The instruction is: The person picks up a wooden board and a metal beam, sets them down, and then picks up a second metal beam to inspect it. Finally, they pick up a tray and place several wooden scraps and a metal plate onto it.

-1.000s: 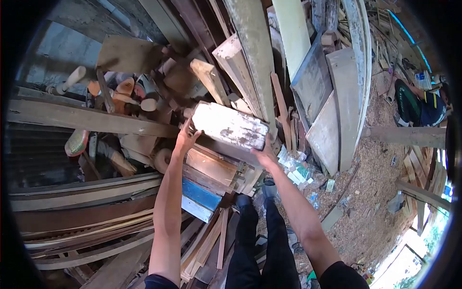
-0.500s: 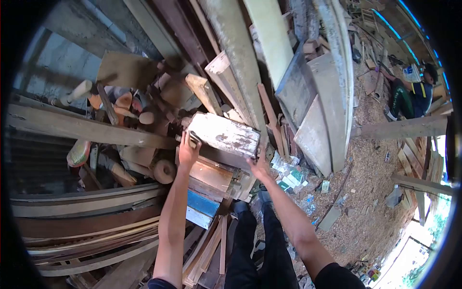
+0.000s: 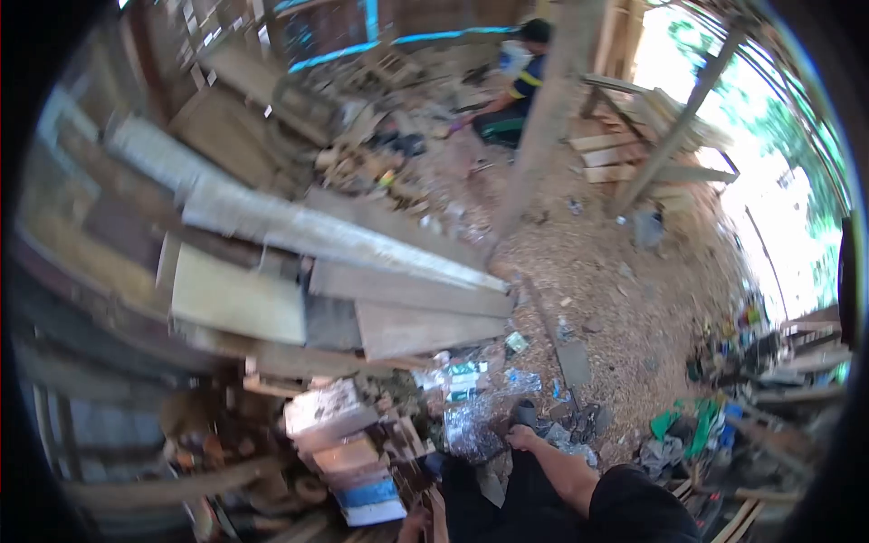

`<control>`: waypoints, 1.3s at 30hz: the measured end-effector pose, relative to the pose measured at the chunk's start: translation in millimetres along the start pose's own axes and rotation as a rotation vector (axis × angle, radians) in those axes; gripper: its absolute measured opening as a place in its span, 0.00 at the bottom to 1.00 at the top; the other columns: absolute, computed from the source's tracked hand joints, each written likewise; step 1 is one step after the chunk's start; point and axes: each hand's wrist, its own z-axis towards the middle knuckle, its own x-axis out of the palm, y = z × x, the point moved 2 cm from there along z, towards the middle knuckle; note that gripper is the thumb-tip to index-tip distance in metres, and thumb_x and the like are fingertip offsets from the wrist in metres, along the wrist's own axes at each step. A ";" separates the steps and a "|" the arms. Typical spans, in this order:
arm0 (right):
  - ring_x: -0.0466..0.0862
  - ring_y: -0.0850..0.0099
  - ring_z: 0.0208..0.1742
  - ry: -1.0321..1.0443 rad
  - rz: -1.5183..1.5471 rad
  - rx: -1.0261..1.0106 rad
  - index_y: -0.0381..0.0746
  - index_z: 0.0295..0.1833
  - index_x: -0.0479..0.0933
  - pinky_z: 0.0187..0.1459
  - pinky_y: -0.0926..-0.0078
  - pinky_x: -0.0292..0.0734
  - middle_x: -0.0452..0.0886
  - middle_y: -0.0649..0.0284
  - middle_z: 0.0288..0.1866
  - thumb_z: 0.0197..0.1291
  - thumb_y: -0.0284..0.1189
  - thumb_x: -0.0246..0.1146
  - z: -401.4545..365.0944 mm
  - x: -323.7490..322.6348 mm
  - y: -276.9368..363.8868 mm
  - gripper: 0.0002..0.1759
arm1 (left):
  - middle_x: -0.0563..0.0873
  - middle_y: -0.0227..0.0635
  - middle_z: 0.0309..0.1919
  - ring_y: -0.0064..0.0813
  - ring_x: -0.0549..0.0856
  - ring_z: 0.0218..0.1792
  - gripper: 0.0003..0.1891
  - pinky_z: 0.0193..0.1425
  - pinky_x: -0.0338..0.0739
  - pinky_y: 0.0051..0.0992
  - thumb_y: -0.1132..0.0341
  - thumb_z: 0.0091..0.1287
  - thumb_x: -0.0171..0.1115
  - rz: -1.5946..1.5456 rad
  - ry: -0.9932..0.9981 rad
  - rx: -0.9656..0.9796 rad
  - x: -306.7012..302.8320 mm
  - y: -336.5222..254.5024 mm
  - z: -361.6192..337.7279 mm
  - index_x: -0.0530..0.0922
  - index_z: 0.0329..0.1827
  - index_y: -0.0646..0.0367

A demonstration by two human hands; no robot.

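My right hand (image 3: 520, 438) hangs beside my right leg, just above the littered floor; blur hides its fingers. At the bottom edge, my left hand (image 3: 415, 523) is dim and smeared, close to the stack of wood, and its grip cannot be made out. A thick wooden block with worn white paint (image 3: 328, 409) lies on top of that stack, apart from both hands. Under it are a brown wooden piece (image 3: 351, 454) and a blue-painted board (image 3: 369, 493).
Long boards (image 3: 335, 240) lean together at left. A wooden post (image 3: 549, 118) rises mid-view; beyond it a person (image 3: 516, 95) sits low. Sawdust (image 3: 634, 335) covers the floor. Plastic litter (image 3: 471, 425) lies by my feet, and green cloth or plastic (image 3: 704, 425) at right.
Both hands have left the white-painted block, which now rests on the stack. My view has swung right toward the open floor, and my right hand has dropped beside my leg.
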 end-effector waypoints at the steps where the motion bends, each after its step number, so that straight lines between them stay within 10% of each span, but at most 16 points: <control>1: 0.83 0.69 0.29 0.052 0.083 0.037 0.39 0.42 0.77 0.29 0.70 0.79 0.82 0.59 0.33 0.55 0.38 0.55 -18.6 -17.3 -17.1 0.16 | 0.80 0.41 0.35 0.40 0.80 0.39 0.12 0.44 0.75 0.36 0.66 0.46 0.63 -0.021 0.045 0.001 -4.0 -13.0 2.6 0.78 0.36 0.55; 7: 0.82 0.73 0.29 -0.020 0.591 0.222 0.38 0.35 0.80 0.24 0.73 0.77 0.82 0.61 0.30 0.54 0.30 0.55 -33.7 -72.4 -161.5 0.10 | 0.81 0.37 0.31 0.42 0.80 0.37 0.13 0.39 0.75 0.40 0.54 0.44 0.66 0.109 0.244 -0.030 -45.3 -30.1 64.0 0.81 0.29 0.50; 9: 0.83 0.67 0.28 -0.148 0.354 -0.068 0.36 0.33 0.80 0.25 0.69 0.75 0.82 0.52 0.29 0.49 0.32 0.55 -39.7 -105.7 -195.3 0.12 | 0.80 0.36 0.25 0.42 0.79 0.31 0.11 0.33 0.74 0.40 0.54 0.44 0.65 0.178 -0.081 0.258 -81.1 -44.3 99.5 0.81 0.26 0.49; 12: 0.83 0.61 0.28 -0.038 -0.021 -0.078 0.35 0.33 0.80 0.30 0.65 0.76 0.81 0.49 0.29 0.46 0.34 0.54 -7.9 -128.5 -253.6 0.15 | 0.81 0.37 0.28 0.27 0.79 0.22 0.12 0.21 0.71 0.25 0.63 0.62 0.49 -1.213 -0.278 -0.846 -122.5 -86.6 190.0 0.77 0.35 0.61; 17: 0.83 0.62 0.32 -0.129 0.384 0.143 0.36 0.31 0.80 0.36 0.64 0.76 0.82 0.56 0.28 0.47 0.34 0.53 -49.3 -214.0 -287.2 0.14 | 0.81 0.37 0.32 0.25 0.79 0.23 0.12 0.24 0.72 0.24 0.67 0.60 0.56 -1.084 -0.221 -0.300 -196.2 -204.0 348.6 0.73 0.46 0.61; 19: 0.83 0.64 0.31 -0.461 0.435 0.060 0.39 0.32 0.81 0.36 0.66 0.76 0.82 0.57 0.26 0.48 0.34 0.53 -38.7 -237.7 -313.2 0.13 | 0.82 0.40 0.34 0.27 0.81 0.25 0.14 0.25 0.73 0.24 0.67 0.60 0.56 -0.995 -0.117 -0.343 -229.5 -273.1 394.3 0.73 0.47 0.63; 24: 0.83 0.65 0.32 -0.520 0.783 0.068 0.42 0.32 0.81 0.38 0.70 0.76 0.82 0.58 0.29 0.48 0.33 0.53 -50.8 -258.1 -381.5 0.12 | 0.82 0.39 0.37 0.28 0.83 0.33 0.11 0.34 0.75 0.27 0.65 0.60 0.54 -0.706 0.076 -0.237 -258.2 -367.3 473.2 0.77 0.42 0.60; 26: 0.82 0.67 0.27 -0.739 0.673 0.173 0.39 0.31 0.80 0.31 0.70 0.76 0.82 0.58 0.26 0.50 0.30 0.51 -69.6 -259.2 -404.4 0.12 | 0.82 0.38 0.36 0.28 0.82 0.33 0.11 0.34 0.75 0.28 0.65 0.60 0.54 -0.317 0.063 0.212 -268.2 -388.3 497.2 0.77 0.42 0.61; 27: 0.80 0.68 0.21 -0.514 1.008 0.143 0.35 0.29 0.79 0.23 0.70 0.75 0.81 0.57 0.24 0.52 0.27 0.51 -76.8 -254.9 -418.5 0.12 | 0.82 0.36 0.33 0.26 0.81 0.30 0.10 0.31 0.74 0.27 0.65 0.60 0.55 -0.401 0.139 -0.135 -269.5 -396.2 504.4 0.78 0.41 0.60; 39: 0.80 0.72 0.23 -0.554 1.282 0.454 0.34 0.38 0.78 0.22 0.74 0.73 0.81 0.62 0.28 0.54 0.30 0.53 -104.1 -210.9 -489.3 0.12 | 0.80 0.36 0.24 0.25 0.79 0.23 0.13 0.24 0.72 0.27 0.63 0.59 0.55 -0.359 0.289 -0.195 -289.9 -395.2 626.0 0.77 0.42 0.62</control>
